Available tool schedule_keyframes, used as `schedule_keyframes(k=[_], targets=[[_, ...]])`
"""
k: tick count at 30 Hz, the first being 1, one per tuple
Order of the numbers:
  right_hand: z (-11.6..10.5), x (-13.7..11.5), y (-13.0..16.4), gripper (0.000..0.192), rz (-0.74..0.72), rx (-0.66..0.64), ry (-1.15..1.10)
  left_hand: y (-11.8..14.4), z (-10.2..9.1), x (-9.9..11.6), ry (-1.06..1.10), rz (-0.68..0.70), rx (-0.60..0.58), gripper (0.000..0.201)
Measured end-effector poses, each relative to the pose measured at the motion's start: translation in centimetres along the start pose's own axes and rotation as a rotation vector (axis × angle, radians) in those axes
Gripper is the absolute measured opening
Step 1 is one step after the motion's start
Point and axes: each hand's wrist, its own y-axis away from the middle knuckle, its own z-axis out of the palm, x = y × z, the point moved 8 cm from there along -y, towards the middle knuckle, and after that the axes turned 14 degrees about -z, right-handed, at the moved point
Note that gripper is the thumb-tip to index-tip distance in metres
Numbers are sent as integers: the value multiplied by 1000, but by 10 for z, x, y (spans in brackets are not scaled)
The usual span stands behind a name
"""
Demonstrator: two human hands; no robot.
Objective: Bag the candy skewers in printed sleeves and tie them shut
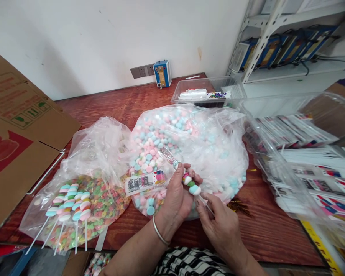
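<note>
A candy skewer (193, 188) with white, blue and green pieces lies across the fingers of my left hand (178, 195), which is closed around it. Above that thumb sticks out a clear printed wrapper (168, 156); whether the candy is inside it I cannot tell. My right hand (220, 220) pinches the lower end of the skewer, where its stick is mostly hidden by the fingers. Another printed wrapper (145, 183) lies just left of my left hand, on a large clear bag of pink, blue and white marshmallows (152, 140).
At the left, several finished candy skewers (71, 201) rest on a bag of colourful gummy rings (106, 199). A cardboard box (23, 126) stands beyond. Clear bins hold printed wrappers (330, 184) and white sticks (194, 94). A blue device (162, 73) stands by the wall.
</note>
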Motion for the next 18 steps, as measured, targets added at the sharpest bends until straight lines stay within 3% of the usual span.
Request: schedule_keyframes(k=[2, 4, 7, 9, 11, 15, 18], targets=[[-1, 2, 2, 10, 7, 6, -14, 0, -2, 3, 4, -2, 8, 26], [4, 9, 5, 12, 122, -26, -211, -1, -2, 5, 3, -16, 1, 27], [29, 20, 17, 25, 547, -82, -879, 0, 5, 7, -15, -64, -82, 33], [45, 12, 24, 29, 834, -77, -1324, 2, 12, 5, -45, -104, -155, 40], [52, 2, 24, 29, 997, -48, -1600, 5, 15, 2, -94, -123, -200, 47], [54, -3, 19, 29, 1060, 37, -1712, 5, 14, -7, -223, -146, -184, 53], [54, 3, 22, 30, 1049, 87, -1643, 3, 14, 7, -217, -46, -189, 54]])
